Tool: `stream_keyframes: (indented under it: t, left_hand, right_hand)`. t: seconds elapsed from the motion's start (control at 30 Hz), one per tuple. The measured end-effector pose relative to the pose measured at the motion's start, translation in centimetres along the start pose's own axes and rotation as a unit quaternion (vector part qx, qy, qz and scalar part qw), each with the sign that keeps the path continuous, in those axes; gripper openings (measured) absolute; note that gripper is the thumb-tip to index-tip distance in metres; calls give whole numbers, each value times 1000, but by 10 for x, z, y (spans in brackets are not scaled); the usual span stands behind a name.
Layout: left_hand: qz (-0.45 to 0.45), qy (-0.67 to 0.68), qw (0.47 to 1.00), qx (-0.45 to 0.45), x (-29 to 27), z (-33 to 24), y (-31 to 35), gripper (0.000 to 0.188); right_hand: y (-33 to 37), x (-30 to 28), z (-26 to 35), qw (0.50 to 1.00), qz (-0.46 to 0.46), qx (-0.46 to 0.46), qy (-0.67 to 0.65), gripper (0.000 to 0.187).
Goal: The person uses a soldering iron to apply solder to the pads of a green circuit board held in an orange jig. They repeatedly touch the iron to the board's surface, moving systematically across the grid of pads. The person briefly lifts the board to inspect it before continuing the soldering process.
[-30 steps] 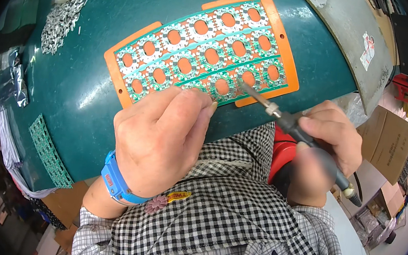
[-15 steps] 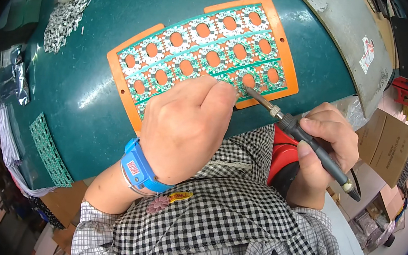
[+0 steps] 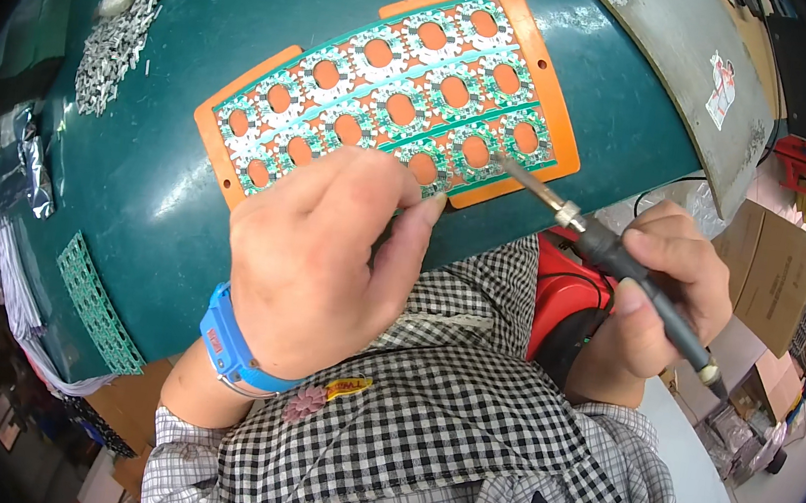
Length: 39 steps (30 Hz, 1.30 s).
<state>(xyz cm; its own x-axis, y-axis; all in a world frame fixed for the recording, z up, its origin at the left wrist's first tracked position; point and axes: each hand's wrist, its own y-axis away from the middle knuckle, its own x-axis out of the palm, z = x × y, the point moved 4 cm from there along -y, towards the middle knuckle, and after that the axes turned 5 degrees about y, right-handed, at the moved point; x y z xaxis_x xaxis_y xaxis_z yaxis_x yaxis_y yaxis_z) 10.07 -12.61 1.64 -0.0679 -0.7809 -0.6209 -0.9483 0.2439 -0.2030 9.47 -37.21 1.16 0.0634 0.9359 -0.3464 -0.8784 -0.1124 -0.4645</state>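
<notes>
A green and white circuit board panel (image 3: 399,109), made of several rows of ring-shaped boards, lies in an orange fixture (image 3: 559,120) on the table. My right hand (image 3: 680,283) grips a soldering iron (image 3: 652,292) by its dark handle. The iron's metal tip points left, over or against the panel's right part; actual contact cannot be made out. Over the panel's near edge, my left hand (image 3: 324,243) is closed, thumb and index finger together. Whatever it pinches, if anything, is too small or hidden. It covers the panel's lower left part.
On the green table (image 3: 159,254), a heap of small grey-white parts (image 3: 112,59) lies far left. Another green board panel (image 3: 98,306) sits at the left edge, near white cables (image 3: 17,277). A worn grey board (image 3: 677,69) borders the right; a cardboard box (image 3: 769,263) stands beyond.
My left hand has moved left and its thumb now shows apart from the knuckles. The fixture with the panel has shifted slightly left and up in view. The iron has moved slightly right.
</notes>
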Motion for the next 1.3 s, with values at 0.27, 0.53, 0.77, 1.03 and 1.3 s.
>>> stream_keyframes:
  t: [0.27, 0.53, 0.77, 1.03, 1.3]
  left_hand:
    - [11, -31, 999, 12, 15, 3, -15, 8]
    - [20, -67, 997, 26, 22, 5, -19, 9]
    - [23, -69, 997, 21, 28, 7, -18, 9]
    - [13, -15, 999, 44, 21, -3, -17, 9]
    - [22, -61, 996, 59, 35, -6, -25, 10]
  right_hand:
    - [-6, 4, -7, 1000, 13, -6, 1, 30]
    - [-12, 8, -13, 999, 31, -29, 7, 28]
    - [-15, 9, -7, 997, 56, -40, 18, 28]
    - [-6, -18, -12, 1000, -18, -10, -21, 30]
    - [-6, -14, -20, 1000, 12, -19, -15, 30]
